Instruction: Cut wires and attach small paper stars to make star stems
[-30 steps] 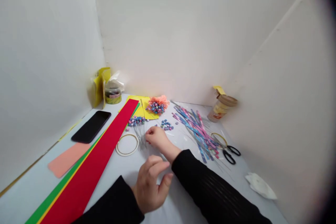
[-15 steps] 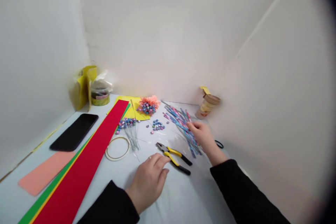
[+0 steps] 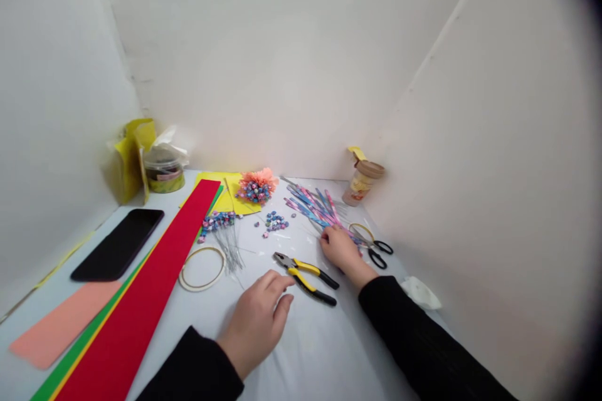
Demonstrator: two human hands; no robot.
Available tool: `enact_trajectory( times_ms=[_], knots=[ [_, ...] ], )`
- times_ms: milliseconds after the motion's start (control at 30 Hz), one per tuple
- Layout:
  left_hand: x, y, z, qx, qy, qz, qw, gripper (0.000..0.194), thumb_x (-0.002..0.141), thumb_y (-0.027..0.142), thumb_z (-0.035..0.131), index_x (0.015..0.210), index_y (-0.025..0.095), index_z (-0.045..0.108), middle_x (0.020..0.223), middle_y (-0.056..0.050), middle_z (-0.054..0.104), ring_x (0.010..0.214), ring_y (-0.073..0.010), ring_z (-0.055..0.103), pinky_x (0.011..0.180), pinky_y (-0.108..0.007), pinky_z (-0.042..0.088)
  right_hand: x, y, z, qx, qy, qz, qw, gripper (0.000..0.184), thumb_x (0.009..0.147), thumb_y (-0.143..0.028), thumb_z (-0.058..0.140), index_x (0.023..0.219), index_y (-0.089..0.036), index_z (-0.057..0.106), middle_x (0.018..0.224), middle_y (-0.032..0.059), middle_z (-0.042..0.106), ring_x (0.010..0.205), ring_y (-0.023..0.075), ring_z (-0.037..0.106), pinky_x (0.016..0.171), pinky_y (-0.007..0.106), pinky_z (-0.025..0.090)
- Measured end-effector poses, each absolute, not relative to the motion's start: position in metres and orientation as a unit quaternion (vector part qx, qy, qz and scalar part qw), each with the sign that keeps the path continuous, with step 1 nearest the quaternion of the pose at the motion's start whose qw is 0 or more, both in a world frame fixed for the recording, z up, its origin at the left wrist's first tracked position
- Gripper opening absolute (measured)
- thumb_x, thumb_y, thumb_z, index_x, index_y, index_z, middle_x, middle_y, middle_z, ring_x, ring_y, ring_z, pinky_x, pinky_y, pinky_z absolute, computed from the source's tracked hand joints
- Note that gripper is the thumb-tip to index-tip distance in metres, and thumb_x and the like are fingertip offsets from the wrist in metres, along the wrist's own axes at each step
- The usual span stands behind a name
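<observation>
Near edge of the white-covered desk (image 3: 315, 357), mid: L hand (image 3: 258, 316), grip half open, fingers loosely curled, nothing visible in it; fingertips right by the yellow-and-black-handled metal pliers (image 3: 305, 282), can't tell if touching. Pliers lie flat, btwn both hands.

Long red strip (image 3: 150, 285) w/ yellow + green ones under it runs from near L corner twd far edge. L of it: salmon-pink strip (image 3: 66, 322), then black phone (image 3: 117, 244) nr L edge. White ring of tape (image 3: 202, 287) just R of red.

R hand (image 3: 341, 247): grip nearly closed, fingertips down at near end of the blue-pink patterned strips (image 3: 313, 205), which fan out twd far edge. Can't tell if it has one. Black-handled scissors (image 3: 376, 243) nr R edge, just beside strips.

Mid desk: thin silver wires (image 3: 229, 250), small blue-pink beads (image 3: 275, 222) loose. Far edge: coral fringed flower (image 3: 263, 178) on yellow sheet (image 3: 228, 203); brown-lidded cup (image 3: 360, 188) far R corner.
</observation>
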State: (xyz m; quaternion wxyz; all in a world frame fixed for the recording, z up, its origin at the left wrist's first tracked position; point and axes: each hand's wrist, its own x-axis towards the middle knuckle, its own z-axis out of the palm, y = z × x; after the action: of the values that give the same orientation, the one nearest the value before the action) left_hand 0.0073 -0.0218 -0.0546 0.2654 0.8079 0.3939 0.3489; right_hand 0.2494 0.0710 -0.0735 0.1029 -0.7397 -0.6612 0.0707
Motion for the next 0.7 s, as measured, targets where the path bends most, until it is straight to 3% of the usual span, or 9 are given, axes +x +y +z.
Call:
enact_trajectory(
  times_ms=[167,267,333,467,600,700],
  knots=[
    [0.007,-0.021,-0.054,0.795,0.393,0.367,0.28,0.022,0.087,0.016,0.045,0.101,0.021,0.061,0.09,-0.007,0.064,0.082,-0.0187,0.063,0.07,-0.029,0.054,0.253,0.079,-0.069,-0.729,-0.673,0.086,0.088,0.021,0.09,-0.032,0.055,0.099,-0.014,0.06,0.1,0.0051,0.062,0.087,0.0162,0.061,0.078,0.036,0.05],
    [0.007,-0.02,-0.055,0.775,0.411,0.376,0.3,0.019,0.087,0.019,0.045,0.097,0.021,0.062,0.089,-0.007,0.064,0.078,-0.0181,0.063,0.069,-0.029,0.052,0.247,0.071,-0.054,-0.717,-0.683,0.086,0.115,0.013,0.091,-0.02,0.048,0.088,-0.013,0.058,0.087,0.0042,0.061,0.081,0.016,0.058,0.073,0.032,0.046],
    [0.008,-0.017,-0.054,0.728,0.455,0.392,0.33,0.017,0.087,0.023,0.047,0.096,0.02,0.062,0.084,-0.006,0.064,0.073,-0.0178,0.062,0.066,-0.029,0.052,0.237,0.057,-0.042,-0.696,-0.699,0.091,0.138,0.018,0.089,-0.01,0.037,0.084,-0.014,0.054,0.081,0.0053,0.059,0.077,0.0164,0.055,0.069,0.028,0.042],
    [0.007,-0.008,-0.051,0.609,0.538,0.44,0.383,0.025,0.085,0.032,0.052,0.104,0.018,0.059,0.079,-0.003,0.065,0.069,-0.0176,0.063,0.06,-0.027,0.051,0.21,0.019,-0.027,-0.613,-0.764,0.139,0.147,0.017,0.083,-0.006,0.039,0.077,-0.019,0.048,0.074,0.0015,0.056,0.068,0.0139,0.052,0.062,0.023,0.038],
    [0.005,-0.005,-0.045,0.623,0.532,0.443,0.364,0.019,0.083,0.034,0.054,0.079,0.019,0.064,0.077,-0.003,0.066,0.072,-0.0184,0.062,0.06,-0.026,0.047,0.196,-0.005,-0.032,-0.567,-0.791,0.161,0.164,0.017,0.082,-0.005,0.038,0.076,-0.02,0.045,0.074,0.0025,0.055,0.066,0.0146,0.05,0.06,0.024,0.035],
    [0.007,-0.006,-0.042,0.579,0.534,0.451,0.419,0.02,0.081,0.036,0.057,0.077,0.018,0.063,0.07,-0.001,0.062,0.064,-0.0155,0.057,0.057,-0.024,0.045,0.194,-0.011,-0.038,-0.543,-0.787,0.21,0.202,0.016,0.082,-0.006,0.039,0.076,-0.02,0.045,0.074,0.0024,0.056,0.067,0.0146,0.051,0.06,0.024,0.036]
  ],
)
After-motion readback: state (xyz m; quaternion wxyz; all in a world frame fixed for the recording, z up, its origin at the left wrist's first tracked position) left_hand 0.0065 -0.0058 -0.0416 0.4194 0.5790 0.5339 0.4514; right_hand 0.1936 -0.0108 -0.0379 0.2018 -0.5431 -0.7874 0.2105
